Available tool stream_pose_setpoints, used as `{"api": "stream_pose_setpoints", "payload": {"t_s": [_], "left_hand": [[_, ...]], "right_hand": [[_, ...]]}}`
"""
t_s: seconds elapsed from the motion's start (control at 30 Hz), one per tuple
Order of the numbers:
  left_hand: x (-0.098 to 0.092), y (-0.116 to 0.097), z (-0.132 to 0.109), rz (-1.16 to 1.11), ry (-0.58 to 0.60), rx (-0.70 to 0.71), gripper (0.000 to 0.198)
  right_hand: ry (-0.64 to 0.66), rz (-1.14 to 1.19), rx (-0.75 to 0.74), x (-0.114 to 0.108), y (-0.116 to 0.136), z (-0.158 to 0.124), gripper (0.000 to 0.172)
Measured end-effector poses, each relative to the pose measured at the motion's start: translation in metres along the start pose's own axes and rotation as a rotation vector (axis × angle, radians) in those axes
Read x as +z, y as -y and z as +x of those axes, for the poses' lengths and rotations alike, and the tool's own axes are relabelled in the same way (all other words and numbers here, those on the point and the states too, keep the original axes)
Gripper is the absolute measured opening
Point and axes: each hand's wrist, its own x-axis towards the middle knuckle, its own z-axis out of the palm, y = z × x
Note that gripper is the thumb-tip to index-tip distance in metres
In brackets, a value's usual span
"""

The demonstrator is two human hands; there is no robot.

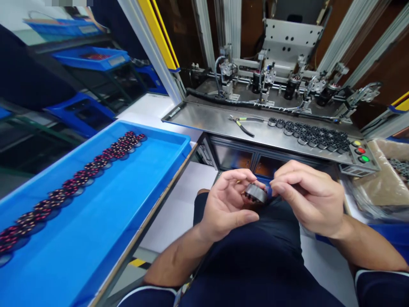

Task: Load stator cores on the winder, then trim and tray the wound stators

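Note:
My left hand (223,202) is curled around a small round motor stator (256,193) with a grey metal rim and dark teeth, held tilted above my lap. Just to the right of it is my right hand (311,200), with thumb and forefinger pinched together. Whatever those fingertips hold, if anything, is too small to make out. Many similar wound stators (75,183), with red and copper-coloured windings, lie in an overlapping row in the blue tray (128,230) on my left.
On the steel ledge (204,115) ahead lie pliers with black and yellow handles (244,128) and several rows of black ring-shaped parts (315,134). Behind it stands a machine with fixtures (290,87). Push buttons (361,151) and a plastic-lined carton (377,183) are at right.

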Motion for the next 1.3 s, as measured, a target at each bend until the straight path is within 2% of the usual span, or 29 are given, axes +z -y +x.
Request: {"api": "stream_pose_setpoints", "payload": {"t_s": [0.1,0.23,0.3,0.37,0.5,0.63,0.8,0.9,1.0,1.07,1.17,1.23,1.3], "left_hand": [[0.001,0.001,0.001,0.033,0.010,-0.039,0.057],[0.001,0.001,0.002,0.005,0.052,-0.184,0.035],[-0.001,0.002,0.002,-0.007,0.040,-0.168,0.028],[-0.002,0.004,0.003,0.020,-0.016,-0.113,0.030],[-0.009,0.010,0.006,0.077,-0.115,-0.038,0.036],[-0.014,0.012,0.011,0.084,-0.124,-0.025,0.032],[-0.016,0.010,0.014,0.108,-0.138,-0.027,0.037],[-0.017,0.009,0.015,0.116,-0.131,-0.020,0.036],[-0.018,0.009,0.015,0.157,-0.076,0.022,0.034],[-0.019,0.010,0.017,0.218,-0.022,0.060,0.033],[-0.022,0.009,0.018,0.302,0.103,0.097,0.030],[-0.025,0.006,0.018,0.356,0.145,0.110,0.044],[-0.027,0.001,0.016,0.473,0.070,0.131,0.074]], "right_hand": [[0.016,0.043,-0.017,0.000,-0.002,-0.002,0.015],[-0.001,0.068,-0.016,0.000,-0.004,-0.005,0.013],[-0.027,0.062,0.001,0.003,-0.004,-0.006,0.013],[-0.081,0.057,0.047,0.007,-0.003,-0.009,0.014],[-0.190,0.149,0.298,0.022,-0.002,-0.024,0.020],[-0.176,0.440,0.572,0.042,-0.007,-0.040,0.031],[-0.152,0.667,0.718,0.057,-0.014,-0.045,0.037],[-0.145,0.765,0.753,0.056,-0.016,-0.045,0.036],[-0.131,0.979,0.788,0.051,-0.020,-0.047,0.039],[-0.083,1.089,0.800,0.049,-0.023,-0.048,0.043],[0.035,1.142,0.781,0.050,-0.026,-0.049,0.041],[0.045,1.082,0.728,0.050,-0.029,-0.050,0.041],[-0.042,0.860,0.604,0.047,-0.033,-0.050,0.039]]}}
